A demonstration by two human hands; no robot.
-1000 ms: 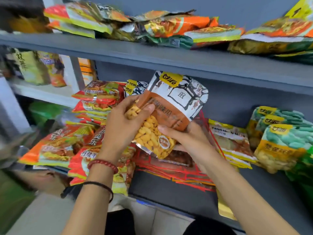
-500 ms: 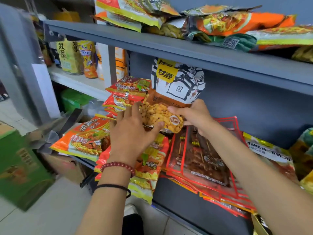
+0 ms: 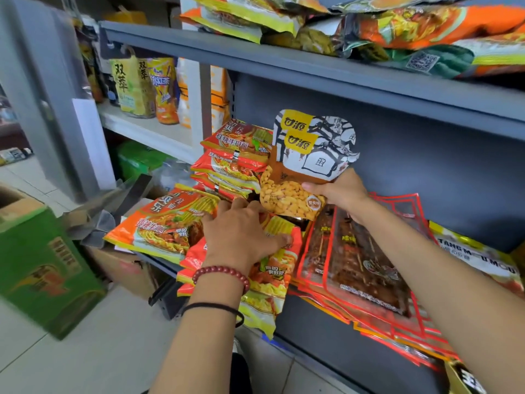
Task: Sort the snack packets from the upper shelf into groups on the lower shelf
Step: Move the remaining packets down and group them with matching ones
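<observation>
- Grip: right hand [image 3: 341, 191] pinches the nut packet [image 3: 309, 169] at its right edge, thumb across the front.
- Packet stands upright near the back of the lower shelf [image 3: 326, 331], overlapping a matching packet [image 3: 295, 125].
- Left hand [image 3: 241, 234] lies flat, fingers spread, on the noodle packets [image 3: 267, 274] near the shelf's front left edge.
- Step in hand, by judgement: placing this packet with its group.
- Next move calls for a stable lean before release; mixed packets [image 3: 426, 24] remain on the upper shelf [image 3: 312, 72].

green carton [image 3: 42, 268] a blur at left; upper-shelf packets [image 3: 412, 27] partly beyond the top edge
</observation>
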